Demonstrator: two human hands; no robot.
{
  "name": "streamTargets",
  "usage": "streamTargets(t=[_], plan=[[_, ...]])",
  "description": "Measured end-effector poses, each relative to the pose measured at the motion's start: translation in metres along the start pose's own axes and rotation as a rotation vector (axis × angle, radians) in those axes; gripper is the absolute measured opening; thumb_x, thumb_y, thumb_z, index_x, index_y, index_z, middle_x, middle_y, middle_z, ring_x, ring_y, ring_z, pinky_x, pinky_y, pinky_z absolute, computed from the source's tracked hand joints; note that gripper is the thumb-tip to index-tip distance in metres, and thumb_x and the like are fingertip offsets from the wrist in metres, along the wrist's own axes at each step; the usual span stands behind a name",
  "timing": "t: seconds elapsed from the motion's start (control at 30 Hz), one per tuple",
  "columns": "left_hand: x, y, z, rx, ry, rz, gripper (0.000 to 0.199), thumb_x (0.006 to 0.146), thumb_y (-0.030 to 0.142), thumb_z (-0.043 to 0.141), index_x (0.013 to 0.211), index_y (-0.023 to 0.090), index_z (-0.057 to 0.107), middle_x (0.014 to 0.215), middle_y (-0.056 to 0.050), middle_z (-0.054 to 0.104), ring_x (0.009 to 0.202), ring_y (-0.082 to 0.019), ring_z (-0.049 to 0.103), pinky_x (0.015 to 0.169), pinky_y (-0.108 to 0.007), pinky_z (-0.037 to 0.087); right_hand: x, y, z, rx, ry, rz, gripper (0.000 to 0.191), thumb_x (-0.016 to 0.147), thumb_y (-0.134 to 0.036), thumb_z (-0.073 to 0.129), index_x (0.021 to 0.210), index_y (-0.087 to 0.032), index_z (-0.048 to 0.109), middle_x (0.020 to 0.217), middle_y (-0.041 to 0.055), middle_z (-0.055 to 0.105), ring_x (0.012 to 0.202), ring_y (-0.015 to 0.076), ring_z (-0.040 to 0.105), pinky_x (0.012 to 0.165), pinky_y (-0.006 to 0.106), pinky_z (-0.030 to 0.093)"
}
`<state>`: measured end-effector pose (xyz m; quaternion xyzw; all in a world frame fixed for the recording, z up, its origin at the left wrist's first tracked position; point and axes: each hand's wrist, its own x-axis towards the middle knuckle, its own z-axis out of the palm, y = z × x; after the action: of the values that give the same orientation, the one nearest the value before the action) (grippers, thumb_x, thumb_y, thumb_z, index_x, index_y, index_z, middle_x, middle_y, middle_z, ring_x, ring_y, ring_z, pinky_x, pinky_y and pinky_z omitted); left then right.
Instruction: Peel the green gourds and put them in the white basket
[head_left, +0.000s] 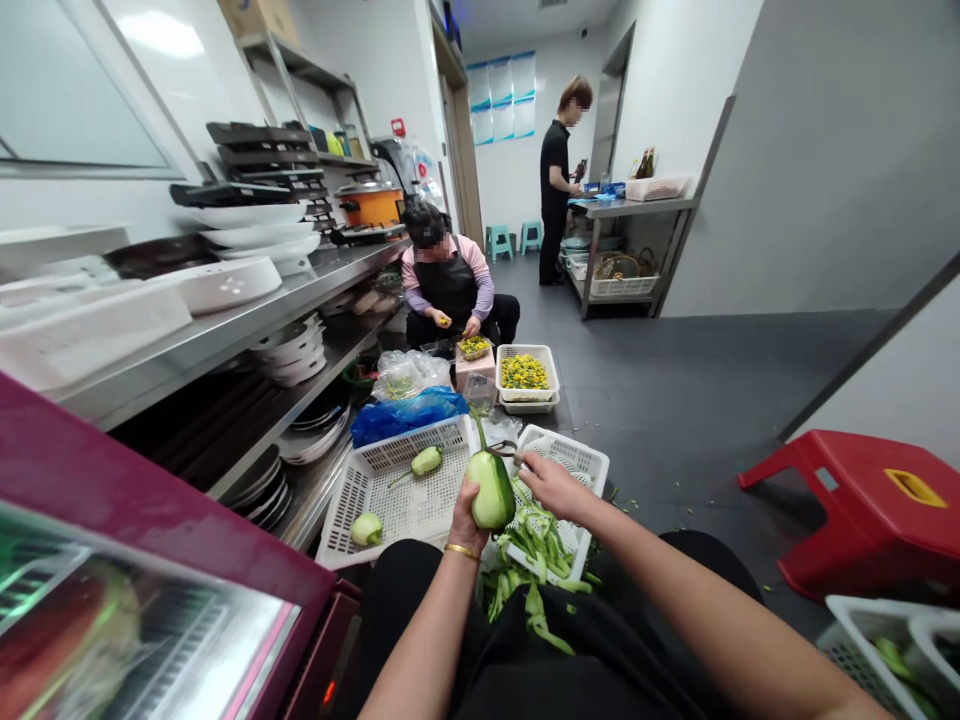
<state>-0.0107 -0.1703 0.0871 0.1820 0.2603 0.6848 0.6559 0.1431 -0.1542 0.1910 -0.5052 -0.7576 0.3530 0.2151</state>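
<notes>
My left hand [466, 518] is wrapped round a green gourd [491, 492] with a long stem pointing up and away. Part of its skin is pale and peeled; a darker green strip remains on the right side. My right hand [555, 486] grips a peeler [505, 449], whose head is at the gourd's upper end near the stem. Below lies a heap of green peelings [541, 540], partly in a white basket [598, 462] and spilling onto my dark apron. Left of my hands, a larger white basket [339, 520] holds two pale gourds [427, 460].
A co-worker [454, 285] sits ahead by a basket of yellow and green pieces [525, 372]. Another person [559, 180] stands at a steel table [637, 207]. Shelves of dishes [255, 240] line the left. A red stool [862, 500] and another white basket [855, 640] are right.
</notes>
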Motion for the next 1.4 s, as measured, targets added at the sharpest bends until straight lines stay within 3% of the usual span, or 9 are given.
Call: streamTargets(t=[0.2,0.33,0.5,0.63,0.73,0.87,0.97,1.23,1.4], plan=[[0.011,0.01,-0.001,0.095,0.152,0.205,0.054,0.062,0.025,0.066,0.114,0.021,0.055,0.087,-0.003,0.065,0.074,-0.019,0.062,0.067,-0.029,0.049,-0.076,0.044,0.064,-0.002,-0.128,0.039,0.035,0.088,-0.025,0.037,0.12,-0.02,0.051,0.093,0.0088,0.069,0.092,0.0231,0.063,0.079,0.031,0.044],[0.014,0.016,-0.005,0.114,0.19,0.228,0.058,0.059,0.023,0.067,0.115,0.022,0.055,0.09,-0.002,0.065,0.076,-0.02,0.063,0.069,-0.03,0.05,-0.111,0.081,0.052,-0.002,-0.28,0.095,0.023,0.083,-0.024,0.043,0.096,-0.023,0.062,0.087,0.0058,0.07,0.083,0.0221,0.065,0.074,0.029,0.045],[0.007,0.01,-0.002,-0.111,0.076,-0.04,0.058,0.064,0.037,0.063,0.117,0.014,0.054,0.094,-0.013,0.066,0.091,-0.032,0.062,0.075,-0.044,0.051,-0.044,0.045,0.0,-0.007,-0.073,0.05,0.025,0.085,-0.027,0.039,0.099,-0.02,0.059,0.086,0.005,0.067,0.084,0.0223,0.062,0.077,0.034,0.044],[0.006,0.002,-0.008,-0.127,-0.026,-0.167,0.053,0.067,0.038,0.061,0.112,0.009,0.056,0.094,-0.016,0.067,0.097,-0.034,0.06,0.082,-0.048,0.049,0.006,0.003,-0.002,0.022,-0.023,0.0,0.028,0.087,-0.027,0.038,0.106,-0.019,0.056,0.092,0.0051,0.067,0.086,0.0209,0.061,0.078,0.032,0.044],[0.012,0.002,-0.015,-0.112,0.031,-0.086,0.048,0.064,0.033,0.064,0.107,0.012,0.059,0.089,-0.012,0.067,0.09,-0.03,0.063,0.083,-0.043,0.049,-0.007,0.002,0.023,0.021,-0.008,-0.005,0.034,0.087,-0.026,0.035,0.115,-0.016,0.053,0.103,0.0108,0.065,0.097,0.0235,0.06,0.084,0.034,0.043],[0.02,0.012,-0.018,-0.149,0.155,-0.016,0.05,0.063,0.034,0.065,0.108,0.014,0.059,0.085,-0.009,0.067,0.083,-0.027,0.064,0.079,-0.041,0.05,-0.071,0.046,0.051,0.012,-0.189,0.001,0.039,0.088,-0.031,0.033,0.118,-0.015,0.051,0.103,0.0134,0.066,0.098,0.0257,0.061,0.084,0.035,0.044],[0.02,0.018,-0.019,-0.212,0.066,-0.047,0.054,0.068,0.046,0.061,0.112,0.015,0.057,0.1,-0.013,0.065,0.093,-0.03,0.061,0.078,-0.045,0.049,-0.098,0.076,0.046,-0.036,-0.276,0.095,0.035,0.087,-0.03,0.033,0.112,-0.018,0.054,0.099,0.0114,0.068,0.094,0.0245,0.063,0.082,0.034,0.045],[0.01,0.0,-0.027,-0.148,0.208,-0.192,0.047,0.067,0.044,0.067,0.103,0.016,0.058,0.081,-0.008,0.066,0.084,-0.031,0.064,0.076,-0.05,0.049,-0.025,0.019,0.004,-0.132,-0.066,-0.002,0.034,0.09,-0.028,0.033,0.116,-0.016,0.05,0.103,0.0122,0.066,0.098,0.0246,0.061,0.082,0.033,0.043],[0.007,-0.002,-0.011,-0.118,0.161,-0.087,0.038,0.065,0.037,0.069,0.094,0.013,0.062,0.083,-0.009,0.068,0.076,-0.025,0.065,0.078,-0.041,0.051,0.0,-0.009,0.019,-0.144,-0.047,-0.016,0.035,0.09,-0.026,0.035,0.12,-0.016,0.048,0.103,0.0126,0.067,0.098,0.0248,0.061,0.082,0.032,0.042]])
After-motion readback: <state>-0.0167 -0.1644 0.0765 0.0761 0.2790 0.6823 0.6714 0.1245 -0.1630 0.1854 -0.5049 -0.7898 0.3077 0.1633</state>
